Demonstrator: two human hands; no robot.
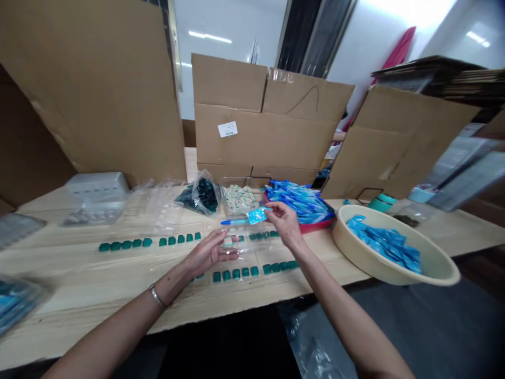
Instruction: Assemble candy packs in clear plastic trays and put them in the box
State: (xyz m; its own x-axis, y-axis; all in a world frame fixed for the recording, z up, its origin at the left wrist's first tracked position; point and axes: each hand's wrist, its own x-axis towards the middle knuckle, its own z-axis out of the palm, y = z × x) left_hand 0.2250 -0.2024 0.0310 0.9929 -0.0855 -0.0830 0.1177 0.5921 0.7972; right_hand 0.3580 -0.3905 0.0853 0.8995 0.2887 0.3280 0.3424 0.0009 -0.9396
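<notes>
At the far left, a blurred clear tray with blue contents is sitting on the edge of the light wooden table, and behind it a grey plastic box is standing near the cardboard sheets. A row of small teal blocks is lying along the table, in front of the empty-looking clear blister trays.

The person's left hand, with a metal bangle on the wrist, is hovering palm up above the table, and its fingers are half curled. A small pale piece is sitting at these fingers, but I cannot tell if they are really grasping it.

Farther back, a plastic bag of dark green pieces is leaning beside a tray of patterned pieces. The right hand is pinching a small blue sachet between thumb and fingers, and this sachet is staying in the air just above a slim blue stick. Beside this hand, many blue sachets are filling a red tray. At the right, more blue sachets are lying inside a beige plastic basin.
</notes>
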